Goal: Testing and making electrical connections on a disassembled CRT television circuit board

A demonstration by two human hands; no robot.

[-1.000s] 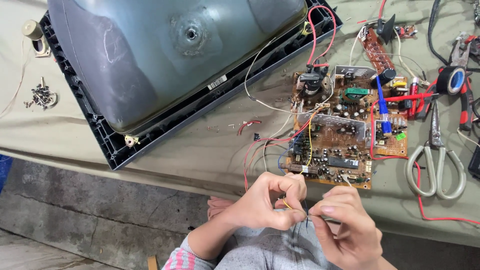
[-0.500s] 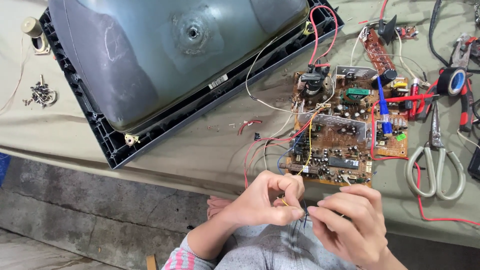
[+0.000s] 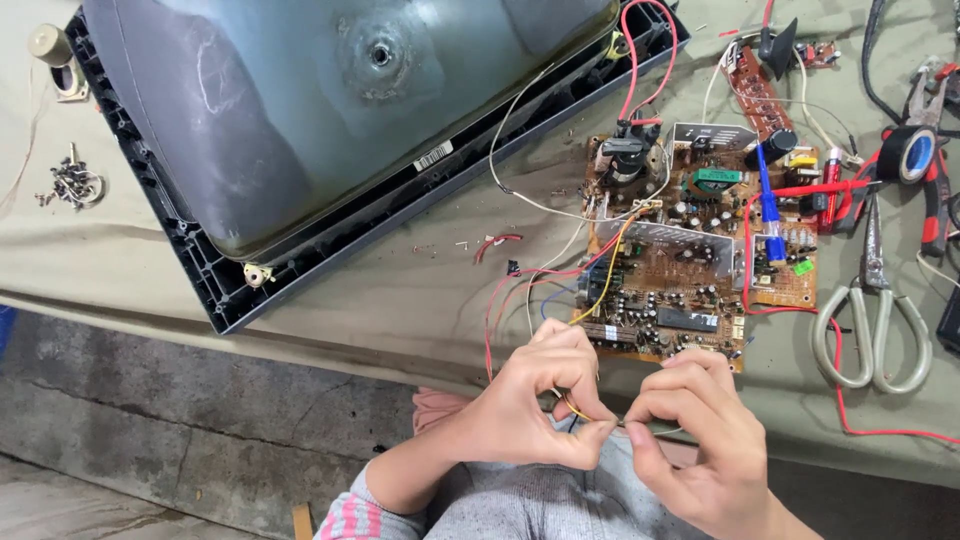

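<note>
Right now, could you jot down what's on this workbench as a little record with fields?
setting: workbench covered with an olive cloth
left hand: pinching a thin yellow wire near its end
right hand: pinching the same wire end, fingertips close to the left hand's
wire source: circuit board, brown, crowded with parts
big item: picture tube face down in its dark frame
tools at right: scissors, roll of black tape
far left: small pile of screws
</note>
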